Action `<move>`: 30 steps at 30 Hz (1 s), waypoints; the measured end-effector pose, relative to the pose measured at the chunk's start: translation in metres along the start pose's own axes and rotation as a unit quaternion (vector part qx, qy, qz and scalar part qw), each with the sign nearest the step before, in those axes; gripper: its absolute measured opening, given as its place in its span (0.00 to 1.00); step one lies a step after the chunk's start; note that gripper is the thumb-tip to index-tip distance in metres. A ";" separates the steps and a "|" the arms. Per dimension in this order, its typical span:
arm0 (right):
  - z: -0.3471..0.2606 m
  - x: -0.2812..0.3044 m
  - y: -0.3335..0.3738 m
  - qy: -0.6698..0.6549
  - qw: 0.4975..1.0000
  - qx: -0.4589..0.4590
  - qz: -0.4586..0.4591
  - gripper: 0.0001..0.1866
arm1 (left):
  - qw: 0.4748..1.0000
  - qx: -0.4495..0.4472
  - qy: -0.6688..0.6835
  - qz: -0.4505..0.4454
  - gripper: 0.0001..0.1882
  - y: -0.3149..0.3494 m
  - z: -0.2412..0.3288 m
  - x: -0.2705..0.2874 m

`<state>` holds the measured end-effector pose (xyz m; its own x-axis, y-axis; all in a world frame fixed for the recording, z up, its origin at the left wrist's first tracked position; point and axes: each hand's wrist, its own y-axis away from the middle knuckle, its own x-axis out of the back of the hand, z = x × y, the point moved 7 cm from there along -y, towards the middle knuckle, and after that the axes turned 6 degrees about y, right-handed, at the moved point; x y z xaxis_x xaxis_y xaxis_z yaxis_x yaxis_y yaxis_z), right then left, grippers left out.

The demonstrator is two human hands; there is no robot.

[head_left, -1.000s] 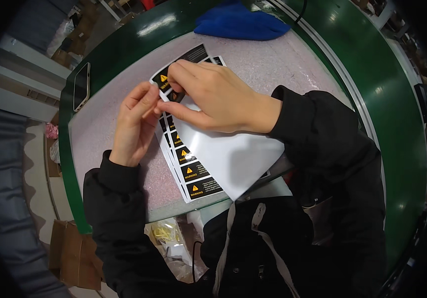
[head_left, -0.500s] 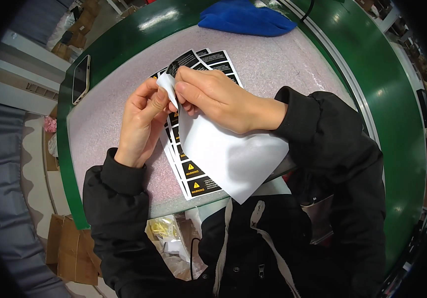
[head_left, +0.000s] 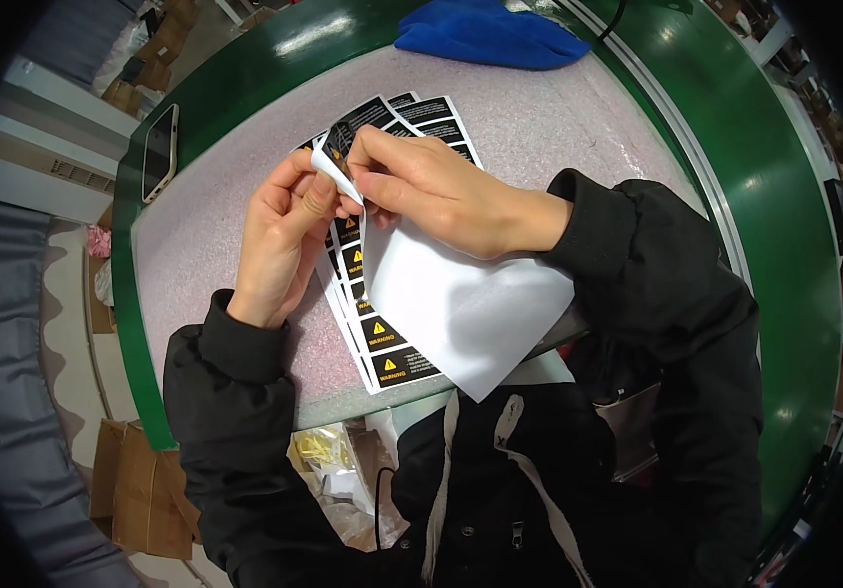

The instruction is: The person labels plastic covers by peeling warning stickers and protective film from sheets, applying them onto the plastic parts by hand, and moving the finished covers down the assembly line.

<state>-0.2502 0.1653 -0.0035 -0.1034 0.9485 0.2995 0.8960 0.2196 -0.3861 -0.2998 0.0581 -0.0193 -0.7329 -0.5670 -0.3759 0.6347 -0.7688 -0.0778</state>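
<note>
A sticker sheet [head_left: 460, 314] lies bent over between my hands, its white backing facing up and one corner hanging toward me. My left hand [head_left: 284, 230] is closed, pinching a curled edge of this sheet between thumb and fingers. Right beside it, my right hand [head_left: 446, 201] is also closed on the sheet, its fingertips at the bend where a bit of black printed face shows. Whether a label has come off the backing there, I cannot tell. Underneath are several overlapping sheets of black warning labels [head_left: 379, 333] with yellow triangles, partly hidden by my hands.
Pale pinkish foam wrap [head_left: 216, 245] covers the middle of the green table [head_left: 794, 235]. A phone [head_left: 160, 155] rests at the left edge, and a blue cloth [head_left: 490, 34] is at the far side. Below the left side stand a cardboard box [head_left: 152, 490] and a clear plastic bag [head_left: 343, 495].
The curled edge between my fingers has opened out a little, showing more of the black face. My right hand has shifted slightly up; my left hand is almost still.
</note>
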 end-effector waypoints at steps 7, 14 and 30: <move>-0.009 0.001 0.004 0.148 0.989 0.023 -0.014 0.14 | 1.000 -0.001 -0.027 -0.011 0.09 0.001 0.000 -0.003; -0.012 0.009 0.002 0.119 0.988 0.054 0.079 0.15 | 0.999 0.020 0.037 0.022 0.09 -0.001 0.000 -0.001; 0.022 0.044 -0.006 -0.099 0.976 -0.030 0.192 0.16 | 0.847 -0.035 -0.460 0.265 0.06 0.001 0.060 0.150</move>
<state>-0.2699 0.2109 -0.0071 0.1684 0.9851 -0.0348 0.9079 -0.1688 -0.3837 -0.4240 -0.0457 -0.0203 -0.1998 -0.8425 0.5003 0.9238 -0.3322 -0.1905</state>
